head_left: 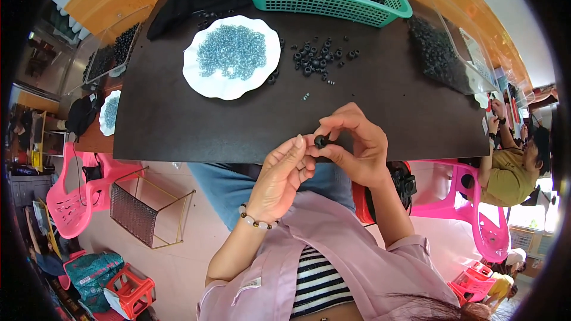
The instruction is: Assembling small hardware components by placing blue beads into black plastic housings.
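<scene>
Over the table's front edge, my right hand (pixel 360 148) pinches a small round black part (pixel 321 141) between thumb and forefinger. An opening seems to show in the part. Just left of it, the thumb and forefinger of my left hand (pixel 281 173) are pressed together, their tips close to the part. Whatever lies between those left fingertips is too small or hidden to make out. Ahead on the dark table (pixel 178 122) is a loose cluster of similar black parts (pixel 318 56). A white wavy-rimmed plate (pixel 191 80) holds many tiny shiny bluish pieces (pixel 232 50).
A green plastic basket (pixel 321 1) full of black parts stands at the back. Clear bins of black parts sit at right (pixel 443 53) and left (pixel 113 53). Black cloth (pixel 190 0) lies back left. Another person (pixel 514 169) works at far right, near pink chairs (pixel 458 202).
</scene>
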`<state>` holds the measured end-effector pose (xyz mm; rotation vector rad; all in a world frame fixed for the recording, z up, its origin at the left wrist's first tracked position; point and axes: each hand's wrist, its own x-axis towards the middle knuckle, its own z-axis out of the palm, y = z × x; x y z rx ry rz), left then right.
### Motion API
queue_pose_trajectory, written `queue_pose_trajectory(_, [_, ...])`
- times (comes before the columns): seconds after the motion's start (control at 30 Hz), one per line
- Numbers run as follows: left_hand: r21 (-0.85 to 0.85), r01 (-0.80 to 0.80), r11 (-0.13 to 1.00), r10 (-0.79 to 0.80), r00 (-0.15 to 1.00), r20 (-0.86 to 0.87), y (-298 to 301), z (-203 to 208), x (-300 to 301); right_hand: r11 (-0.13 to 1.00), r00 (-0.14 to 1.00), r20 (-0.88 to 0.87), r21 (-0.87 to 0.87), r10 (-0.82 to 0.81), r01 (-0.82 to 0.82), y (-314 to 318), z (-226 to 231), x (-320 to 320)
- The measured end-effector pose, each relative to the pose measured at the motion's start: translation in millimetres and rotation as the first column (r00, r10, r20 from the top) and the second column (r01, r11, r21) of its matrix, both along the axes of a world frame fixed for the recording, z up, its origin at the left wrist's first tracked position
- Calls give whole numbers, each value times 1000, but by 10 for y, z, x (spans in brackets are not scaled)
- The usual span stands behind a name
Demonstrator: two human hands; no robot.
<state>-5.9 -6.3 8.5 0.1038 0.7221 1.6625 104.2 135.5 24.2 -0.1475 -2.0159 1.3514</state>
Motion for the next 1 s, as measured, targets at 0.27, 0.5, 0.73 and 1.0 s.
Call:
queue_pose_trajectory(0.27, [94,50,994,-56,997,57,-30,-80,-4,973,999,23,228,-31,25,-33,60,-47])
queue_pose_trajectory(0.5, [172,106,979,-129,983,128,-69,-176,-21,971,999,38,237,-21,11,-95,20,-45])
queue_pose_trajectory(0.73, [88,70,994,-84,981,175,-99,-262,-23,971,992,123,237,3,-32,-70,23,-29])
queue_pose_trajectory(1.0, [65,47,997,-58,982,177,-92,-164,-48,872,851,257,317,-458,373,516,6,-171])
